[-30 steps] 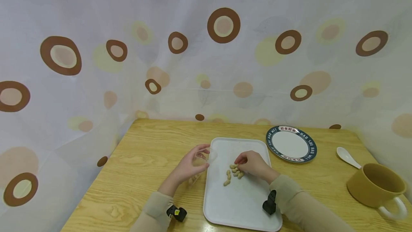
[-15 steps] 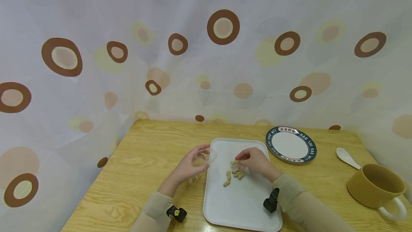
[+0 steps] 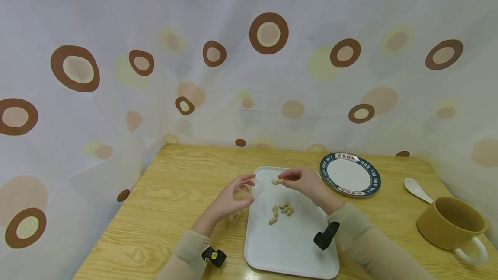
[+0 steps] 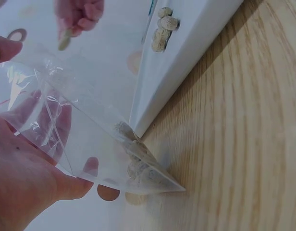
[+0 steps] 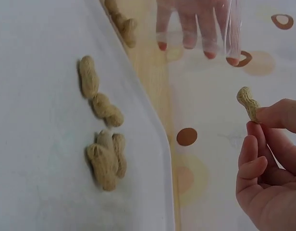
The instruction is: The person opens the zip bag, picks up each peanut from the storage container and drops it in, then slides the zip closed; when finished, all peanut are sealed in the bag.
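Note:
My left hand (image 3: pixel 229 200) holds a clear plastic bag (image 4: pixel 90 139) spread at its mouth, beside the white tray's left edge. Several peanuts (image 4: pixel 141 161) lie in the bag's bottom corner, which hangs low by the table. Between thumb and fingertips, my right hand (image 3: pixel 309 185) pinches one peanut (image 5: pixel 247 102) above the tray (image 3: pixel 292 254), to the right of the bag. Several more peanuts (image 5: pixel 104 161) lie on the tray, some in a cluster and others in a line to the left of it.
A blue-rimmed plate (image 3: pixel 349 175) sits just right of the tray's far end. Farther right are a white spoon (image 3: pixel 417 190) and a mustard-coloured mug (image 3: pixel 447 224) with a white handle. A patterned curtain (image 3: pixel 249 77) stands behind the wooden table (image 3: pixel 186 163).
My right hand has lifted one peanut from the cluster and moved away from me and slightly left, towards the bag. The left hand has stayed nearly still with the bag.

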Demonstrator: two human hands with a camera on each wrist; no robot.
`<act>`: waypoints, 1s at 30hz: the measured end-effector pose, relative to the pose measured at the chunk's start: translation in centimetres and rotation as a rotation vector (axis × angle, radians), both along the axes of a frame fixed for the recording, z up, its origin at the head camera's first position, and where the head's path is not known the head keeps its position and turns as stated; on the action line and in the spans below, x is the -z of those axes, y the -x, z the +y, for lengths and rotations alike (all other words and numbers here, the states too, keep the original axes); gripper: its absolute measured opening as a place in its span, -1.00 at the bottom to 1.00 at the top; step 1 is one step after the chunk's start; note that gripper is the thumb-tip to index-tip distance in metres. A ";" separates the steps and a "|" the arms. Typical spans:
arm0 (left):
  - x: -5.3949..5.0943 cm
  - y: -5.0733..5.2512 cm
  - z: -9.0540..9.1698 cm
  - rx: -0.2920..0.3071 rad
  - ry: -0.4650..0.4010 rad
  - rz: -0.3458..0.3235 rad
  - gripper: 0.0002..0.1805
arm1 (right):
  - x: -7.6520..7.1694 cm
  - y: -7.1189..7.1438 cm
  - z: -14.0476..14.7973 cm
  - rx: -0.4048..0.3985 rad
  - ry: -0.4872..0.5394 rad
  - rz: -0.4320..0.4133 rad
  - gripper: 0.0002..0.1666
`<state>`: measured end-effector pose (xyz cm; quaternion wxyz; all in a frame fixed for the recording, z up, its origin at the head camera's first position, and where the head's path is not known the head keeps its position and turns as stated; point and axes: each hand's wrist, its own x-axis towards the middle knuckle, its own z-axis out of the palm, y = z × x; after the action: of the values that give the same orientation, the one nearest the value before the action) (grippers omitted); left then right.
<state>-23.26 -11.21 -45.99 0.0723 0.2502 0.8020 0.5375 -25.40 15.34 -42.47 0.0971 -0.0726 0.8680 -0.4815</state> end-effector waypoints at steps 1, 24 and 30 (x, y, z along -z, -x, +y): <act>0.0 0.0 0.0 -0.003 0.004 -0.001 -0.31 | -0.3 -0.2 -0.3 -0.002 0.019 0.005 -0.77; -0.1 0.0 0.1 0.019 -0.002 -0.013 -0.32 | -2.3 -2.3 -5.2 -0.108 0.197 0.051 -0.74; -0.4 -0.1 -0.2 0.003 0.001 -0.010 -0.30 | -1.9 -2.0 -4.2 -0.084 0.161 0.058 -0.74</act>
<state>-23.15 -11.42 -45.63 0.0771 0.2486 0.8015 0.5383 -23.41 11.09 -40.60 0.0859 -0.1305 0.8250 -0.5431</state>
